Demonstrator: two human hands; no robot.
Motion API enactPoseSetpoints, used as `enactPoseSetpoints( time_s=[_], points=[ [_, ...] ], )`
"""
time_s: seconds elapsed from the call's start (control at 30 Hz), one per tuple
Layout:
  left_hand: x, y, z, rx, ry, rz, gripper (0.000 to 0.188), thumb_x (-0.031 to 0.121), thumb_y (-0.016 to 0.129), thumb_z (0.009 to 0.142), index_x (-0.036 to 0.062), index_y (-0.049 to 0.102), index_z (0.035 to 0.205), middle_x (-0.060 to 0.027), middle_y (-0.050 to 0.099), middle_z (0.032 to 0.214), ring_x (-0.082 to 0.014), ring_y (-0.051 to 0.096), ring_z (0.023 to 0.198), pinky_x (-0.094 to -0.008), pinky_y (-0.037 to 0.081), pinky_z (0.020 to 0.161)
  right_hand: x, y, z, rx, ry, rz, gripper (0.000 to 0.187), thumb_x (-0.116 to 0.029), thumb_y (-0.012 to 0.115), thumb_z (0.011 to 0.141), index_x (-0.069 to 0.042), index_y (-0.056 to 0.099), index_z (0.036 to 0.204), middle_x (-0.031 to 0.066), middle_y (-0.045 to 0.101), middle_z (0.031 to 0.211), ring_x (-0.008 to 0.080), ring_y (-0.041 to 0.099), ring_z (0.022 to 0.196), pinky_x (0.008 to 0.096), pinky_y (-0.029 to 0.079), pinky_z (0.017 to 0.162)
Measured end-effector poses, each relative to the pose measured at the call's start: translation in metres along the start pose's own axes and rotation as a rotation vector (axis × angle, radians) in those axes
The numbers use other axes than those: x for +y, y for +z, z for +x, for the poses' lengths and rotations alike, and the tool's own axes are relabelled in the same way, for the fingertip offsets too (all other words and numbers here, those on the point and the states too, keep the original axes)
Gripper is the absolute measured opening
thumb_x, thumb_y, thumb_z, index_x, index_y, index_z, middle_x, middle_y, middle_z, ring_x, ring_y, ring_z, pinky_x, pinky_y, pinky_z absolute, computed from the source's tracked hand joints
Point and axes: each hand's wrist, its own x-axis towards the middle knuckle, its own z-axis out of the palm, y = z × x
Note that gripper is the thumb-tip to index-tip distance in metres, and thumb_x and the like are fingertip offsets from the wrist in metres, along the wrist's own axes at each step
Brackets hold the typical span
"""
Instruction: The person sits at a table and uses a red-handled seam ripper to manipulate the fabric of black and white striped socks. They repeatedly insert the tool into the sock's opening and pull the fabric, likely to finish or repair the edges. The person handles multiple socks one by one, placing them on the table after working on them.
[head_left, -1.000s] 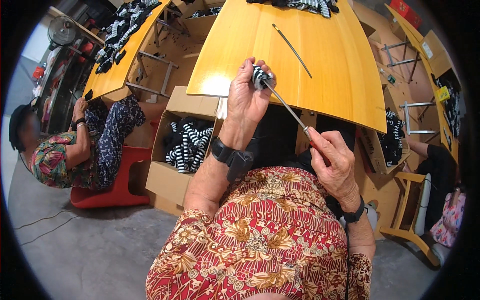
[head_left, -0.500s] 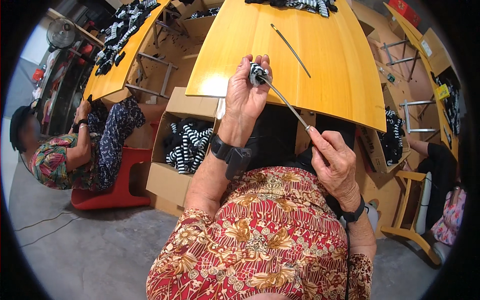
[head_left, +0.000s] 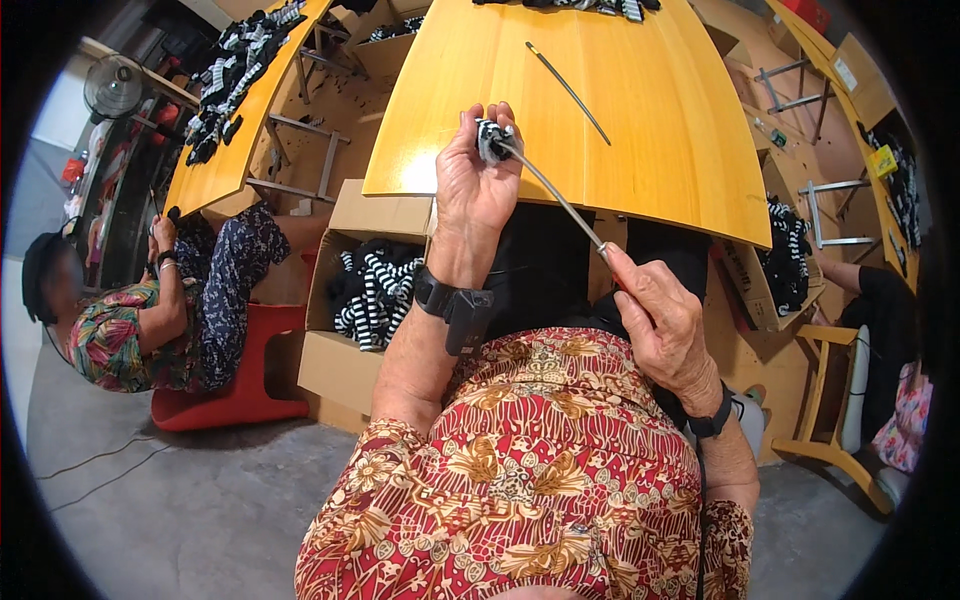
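Note:
Near the front edge of the yellow table [head_left: 440, 70], my left hand [head_left: 474, 195] is palm up, its fingers curled round a bunched black-and-white striped sock [head_left: 490, 142]. My right hand [head_left: 662, 325] grips the red handle of a long thin metal rod [head_left: 562, 200], which resembles a screwdriver. The rod slants up to the left, and its far end meets the sock's dark opening; the tip itself is hidden there. On the tabletop beyond lies a second, dark thin rod [head_left: 568, 92] with a yellowish end.
An open cardboard box [head_left: 385, 212] of striped socks [head_left: 385, 285] stands left of my lap; another box [head_left: 748, 268] is at the right. More socks [head_left: 570, 8] lie at the table's far edge. A co-worker [head_left: 135, 325] sits at the left, another person's arm [head_left: 850, 270] at the right.
The view has shifted slightly, so the table and my hands appear a little further left. My grip on the sock and rod looks the same.

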Motion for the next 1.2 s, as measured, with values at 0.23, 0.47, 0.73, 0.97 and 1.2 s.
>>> enactPoseSetpoints(
  time_s=[0.23, 0.47, 0.73, 0.97, 1.2],
  points=[
    [0.003, -0.015, 0.008, 0.018, -0.059, 0.019, 0.024, 0.016, 0.046, 0.100, -0.0071, 0.052, 0.101, -0.0219, 0.057, 0.105, -0.0283, 0.061, 0.095, -0.0371, 0.055, 0.086, 0.004, 0.011, -0.002, 0.048, -0.033, -0.231, 0.050, 0.004, 0.061, 0.080, -0.004, 0.055, 0.130, 0.0103, 0.052, 0.079, 0.0225, 0.059, 0.062, 0.0327, 0.051, 0.054],
    [0.012, -0.007, 0.008, 0.050, -0.071, -0.021, 0.024, 0.019, 0.044, 0.101, -0.0045, 0.049, 0.097, -0.0230, 0.056, 0.106, -0.0300, 0.061, 0.099, -0.0361, 0.057, 0.086, -0.004, 0.003, -0.007, 0.060, -0.065, -0.204, 0.052, 0.003, 0.062, 0.079, -0.004, 0.055, 0.130, 0.0089, 0.050, 0.078, 0.0219, 0.058, 0.061, 0.0331, 0.052, 0.054],
    [0.010, -0.014, 0.009, 0.051, -0.163, -0.028, 0.023, 0.018, 0.045, 0.101, -0.0042, 0.048, 0.101, -0.0233, 0.055, 0.109, -0.0288, 0.062, 0.097, -0.0359, 0.057, 0.086, 0.002, 0.004, -0.006, 0.004, -0.029, -0.255, 0.057, 0.005, 0.060, 0.075, -0.004, 0.054, 0.131, 0.0105, 0.051, 0.081, 0.0246, 0.060, 0.064, 0.0341, 0.053, 0.058],
    [-0.007, -0.004, 0.002, 0.100, 0.013, 0.113, 0.018, 0.012, 0.053, 0.097, -0.0039, 0.054, 0.104, -0.0206, 0.057, 0.105, -0.0272, 0.060, 0.094, -0.0331, 0.055, 0.077, 0.001, 0.009, -0.006, 0.024, 0.007, -0.258, 0.057, 0.005, 0.060, 0.074, -0.004, 0.054, 0.130, 0.0114, 0.052, 0.082, 0.0265, 0.061, 0.067, 0.0353, 0.053, 0.059],
    [-0.022, -0.002, 0.004, -0.126, 0.143, 0.315, 0.018, 0.011, 0.058, 0.094, 0.0053, 0.051, 0.110, -0.0154, 0.058, 0.106, -0.0147, 0.056, 0.075, -0.0227, 0.048, 0.060, 0.001, 0.014, 0.001, 0.068, -0.056, -0.336, 0.060, 0.005, 0.062, 0.073, -0.003, 0.053, 0.132, 0.0119, 0.051, 0.084, 0.0268, 0.062, 0.067, 0.0358, 0.053, 0.059]
  ],
)
